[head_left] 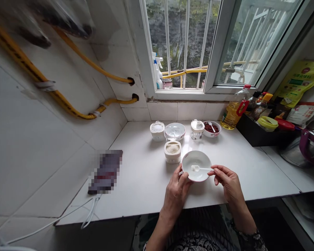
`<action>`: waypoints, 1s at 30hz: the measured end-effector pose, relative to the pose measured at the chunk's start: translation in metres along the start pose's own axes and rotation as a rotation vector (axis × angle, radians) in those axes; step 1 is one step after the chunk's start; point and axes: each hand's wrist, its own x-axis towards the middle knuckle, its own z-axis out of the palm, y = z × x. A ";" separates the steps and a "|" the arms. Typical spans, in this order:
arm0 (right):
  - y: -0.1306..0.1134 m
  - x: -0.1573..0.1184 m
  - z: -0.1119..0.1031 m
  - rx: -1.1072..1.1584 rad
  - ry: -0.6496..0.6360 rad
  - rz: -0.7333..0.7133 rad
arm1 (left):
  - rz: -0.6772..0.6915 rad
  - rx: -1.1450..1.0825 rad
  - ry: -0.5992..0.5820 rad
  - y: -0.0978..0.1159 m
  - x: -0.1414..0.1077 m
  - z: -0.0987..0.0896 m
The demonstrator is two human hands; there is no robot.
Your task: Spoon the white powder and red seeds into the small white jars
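Note:
My left hand [176, 190] grips the rim of a white ceramic bowl [196, 171] and tilts it towards me. My right hand [227, 181] pinches the handle of a small white spoon [197, 168], whose scoop lies inside the bowl. Just behind the bowl stands a white lidless canister of pale granules [172, 152]. Further back are a white lidded canister [157, 131], a glass-lidded dish [175, 131], a small glass jar [197, 129], and a little bowl of dried red berries [211, 129] holding a spoon.
The white counter [143, 181] ends in a front edge near my hands. A pixelated object [106, 171] lies on it at left, with a white cable [52, 223]. At right stand a cooking oil bottle [232, 111], a black tray [261, 134] of condiments, and a pot [310, 144].

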 end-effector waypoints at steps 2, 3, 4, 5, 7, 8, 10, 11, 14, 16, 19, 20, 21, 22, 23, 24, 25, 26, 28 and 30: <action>-0.004 0.001 0.003 0.017 0.003 0.002 | -0.019 0.000 -0.005 -0.001 0.000 0.000; -0.006 0.003 0.004 0.024 0.003 0.000 | -0.022 0.000 -0.005 -0.001 0.000 0.001; -0.008 0.005 0.006 0.030 0.001 -0.003 | -0.023 0.000 -0.005 -0.001 0.000 0.001; -0.010 0.007 0.008 0.033 -0.005 -0.004 | -0.024 0.000 -0.007 -0.001 0.000 0.001; -0.014 0.014 0.013 0.037 -0.020 -0.008 | -0.028 0.004 -0.009 -0.002 0.000 0.001; -0.015 0.018 0.016 0.038 -0.029 -0.010 | -0.032 0.007 -0.008 -0.002 0.001 0.002; -0.018 0.027 0.024 0.043 -0.041 -0.022 | -0.040 0.016 -0.001 -0.002 0.001 0.002; -0.020 0.031 0.028 0.047 -0.045 -0.033 | -0.044 0.018 0.005 -0.002 0.001 0.002; -0.028 0.044 0.043 0.049 -0.060 -0.094 | -0.049 0.013 0.024 -0.003 0.002 0.003; -0.032 0.050 0.055 0.022 -0.080 -0.157 | -0.046 0.010 0.031 -0.003 0.002 0.003; -0.034 0.054 0.071 -0.066 -0.102 -0.295 | -0.045 0.011 0.035 -0.003 0.002 0.003; -0.032 0.055 0.076 -0.112 -0.103 -0.360 | -0.044 0.010 0.037 -0.003 0.002 0.003; -0.030 0.055 0.080 -0.171 -0.104 -0.439 | -0.044 0.008 0.037 -0.003 0.002 0.003; -0.027 0.055 0.083 -0.246 -0.106 -0.539 | -0.044 0.005 0.035 -0.002 0.002 0.003; -0.023 0.055 0.085 -0.336 -0.110 -0.659 | -0.045 0.002 0.034 -0.002 0.002 0.003; -0.020 0.055 0.086 -0.434 -0.117 -0.795 | -0.046 -0.002 0.035 -0.002 0.002 0.003; -0.017 0.054 0.087 -0.530 -0.128 -0.935 | -0.046 -0.005 0.037 -0.002 0.002 0.003; -0.015 0.053 0.086 -0.615 -0.137 -1.069 | -0.044 -0.007 0.040 -0.001 0.002 0.003; -0.015 0.052 0.084 -0.724 -0.142 -1.277 | -0.041 -0.007 0.046 -0.001 0.002 0.004; -0.017 0.049 0.082 -0.759 -0.128 -1.394 | -0.038 -0.005 0.046 -0.002 0.002 0.004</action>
